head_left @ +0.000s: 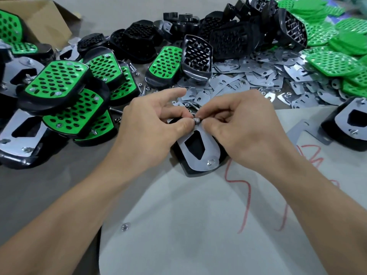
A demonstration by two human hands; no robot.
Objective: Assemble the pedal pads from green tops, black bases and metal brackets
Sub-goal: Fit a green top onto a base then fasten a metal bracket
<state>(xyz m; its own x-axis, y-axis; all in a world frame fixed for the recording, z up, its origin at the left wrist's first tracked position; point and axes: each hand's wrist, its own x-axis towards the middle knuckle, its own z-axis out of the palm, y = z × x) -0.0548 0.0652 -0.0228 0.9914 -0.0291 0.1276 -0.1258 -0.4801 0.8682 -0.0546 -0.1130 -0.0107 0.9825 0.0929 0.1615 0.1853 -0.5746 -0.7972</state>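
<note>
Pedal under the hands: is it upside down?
Upside down: the metal bracket on its black base faces up; no green shows.

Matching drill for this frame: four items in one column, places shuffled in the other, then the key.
Items
1. cardboard box
2. loose green tops
3. metal brackets pile
4. nut

Places
A. pinched between left hand and right hand
B. top right of the view
C. top-left corner of the view
D. heaped just beyond the hands

Pairs: 1-C, 2-B, 3-D, 4-A
</note>
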